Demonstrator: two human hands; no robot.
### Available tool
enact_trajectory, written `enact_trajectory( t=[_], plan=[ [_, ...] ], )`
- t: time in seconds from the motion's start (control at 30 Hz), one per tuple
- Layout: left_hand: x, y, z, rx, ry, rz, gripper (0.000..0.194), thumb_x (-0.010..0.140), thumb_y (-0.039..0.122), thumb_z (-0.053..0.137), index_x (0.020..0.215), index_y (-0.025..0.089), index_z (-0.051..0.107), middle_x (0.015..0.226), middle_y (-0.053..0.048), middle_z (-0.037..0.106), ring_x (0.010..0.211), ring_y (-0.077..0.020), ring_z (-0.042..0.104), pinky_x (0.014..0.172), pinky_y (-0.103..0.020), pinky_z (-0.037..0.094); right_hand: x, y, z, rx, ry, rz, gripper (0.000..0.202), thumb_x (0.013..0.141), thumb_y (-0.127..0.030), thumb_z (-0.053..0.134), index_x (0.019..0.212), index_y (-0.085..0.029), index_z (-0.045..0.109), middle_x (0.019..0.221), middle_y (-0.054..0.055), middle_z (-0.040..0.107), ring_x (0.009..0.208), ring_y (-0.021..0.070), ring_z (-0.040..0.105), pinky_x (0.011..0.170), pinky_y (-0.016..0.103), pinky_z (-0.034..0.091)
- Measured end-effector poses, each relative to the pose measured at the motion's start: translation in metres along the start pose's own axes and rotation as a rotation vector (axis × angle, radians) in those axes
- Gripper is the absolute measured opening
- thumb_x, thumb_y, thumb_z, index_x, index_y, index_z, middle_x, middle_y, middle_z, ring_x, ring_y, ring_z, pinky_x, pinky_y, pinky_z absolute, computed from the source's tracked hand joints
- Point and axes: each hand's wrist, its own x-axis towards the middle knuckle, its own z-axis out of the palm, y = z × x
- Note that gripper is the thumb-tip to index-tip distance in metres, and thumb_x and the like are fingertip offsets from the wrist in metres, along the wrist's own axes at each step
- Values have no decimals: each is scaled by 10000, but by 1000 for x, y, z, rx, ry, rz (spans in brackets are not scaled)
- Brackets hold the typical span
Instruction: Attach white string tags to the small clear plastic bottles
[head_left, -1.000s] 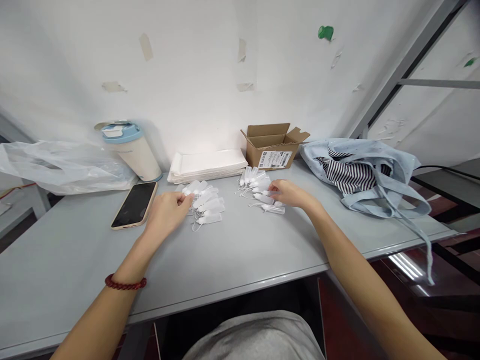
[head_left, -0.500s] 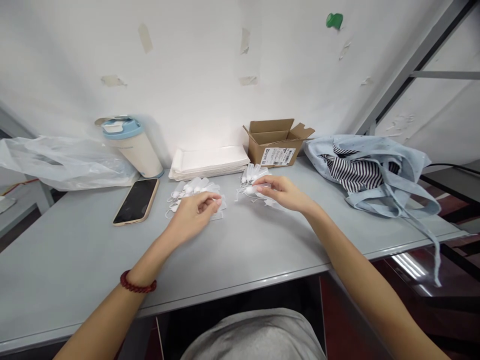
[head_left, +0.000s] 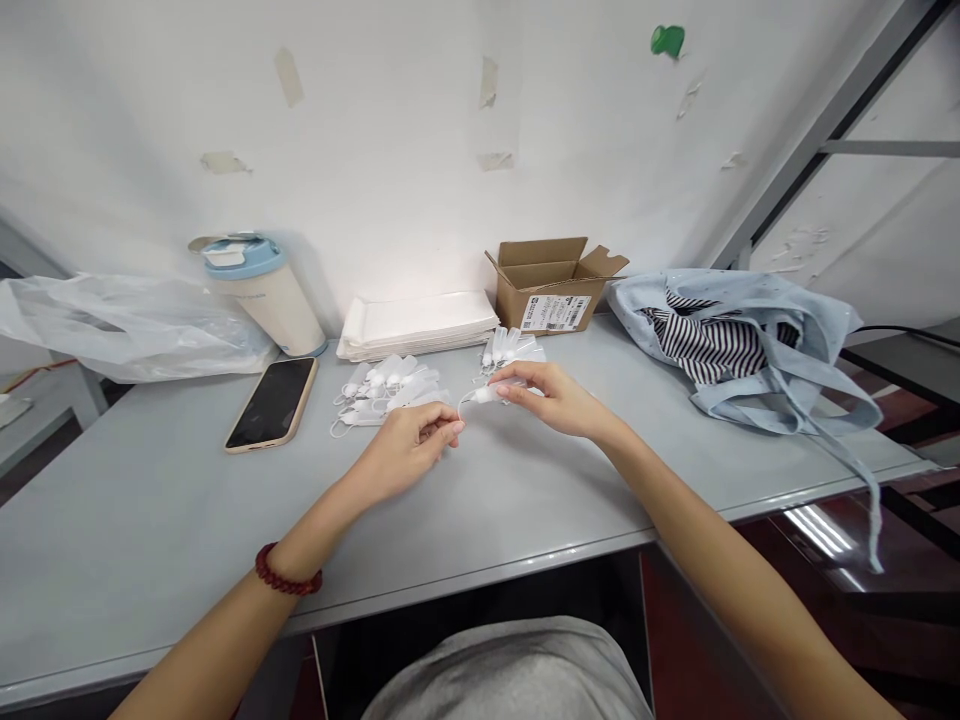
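In the head view, your right hand (head_left: 553, 400) grasps a small white-tipped bottle (head_left: 486, 395) in front of the carton (head_left: 551, 290), while your left hand (head_left: 409, 442) pinches its cord (head_left: 463, 403); uneven tension could pull either part loose. The grey table (head_left: 525, 500) supports the carton; a white wall (head_left: 390, 150) stands behind it.

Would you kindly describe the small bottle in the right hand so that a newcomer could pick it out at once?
Find the open cardboard box on the grey table, then the cluster of small bottles before it. Nearer the table's front edge, the right hand holds the small bottle, white tip pointing left. It alone has its thin white tether running to the left hand.
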Motion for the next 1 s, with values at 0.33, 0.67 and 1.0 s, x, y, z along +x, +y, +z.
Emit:
enact_trajectory(
  t=[0.33,0.67,1.0],
  plan=[
    [1,11,-2,-73,82,-45,280,833,397,518,682,170,583,587,17,556,500,-101,483,509,-231,417,-1,-1,1,9,-55,-34,271,912,-367,499,1003,-174,667,987,48,688,891,168,605,743,275,432],
    [0,10,-2,-113,50,-28,288,835,422,504,696,182,582,564,15,533,546,-127,512,551,-257,445,-1,-3,3,10,-34,-41,254,915,-357,500,986,-181,669,953,45,688,866,166,599,744,279,436],
    [0,10,-2,-87,54,-34,273,831,415,507,717,179,584,611,8,572,527,-120,505,541,-253,431,-2,-1,5,-58,-17,-76,236,908,-330,512,987,-172,668,953,51,701,861,171,612,737,279,439]
  ],
)
